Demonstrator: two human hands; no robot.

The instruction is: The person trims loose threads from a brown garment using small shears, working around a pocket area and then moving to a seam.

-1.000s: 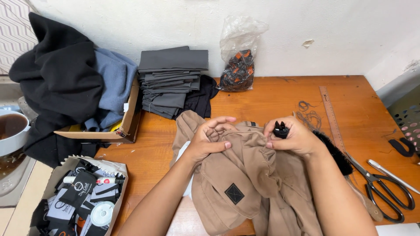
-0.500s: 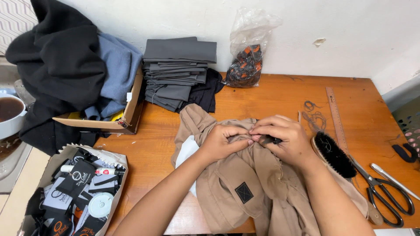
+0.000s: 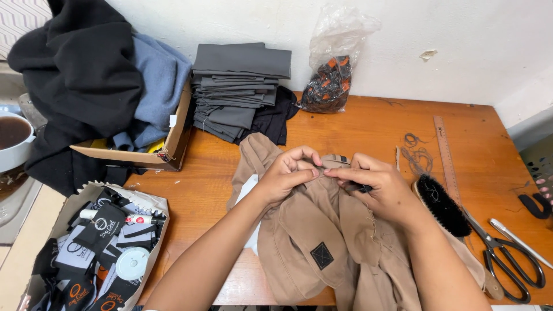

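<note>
On the orange wooden surface [image 3: 368, 132] we see the tan garment [image 3: 311, 242] lying mid-table, left hand [image 3: 286, 173] and right hand [image 3: 380, 187] each with grip pinching its top edge, a black brush [image 3: 442, 204] just beside.

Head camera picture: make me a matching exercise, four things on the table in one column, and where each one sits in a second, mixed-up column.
Things:
1. scissors
2. brush
3. stack of grey cloth
4. tan garment

Places:
A. against the wall, beside the cardboard box
B. under the left hand and the right hand
C. near the table's right edge, right of the brush
D. just right of the right hand

Pairs: 1-C, 2-D, 3-A, 4-B
</note>
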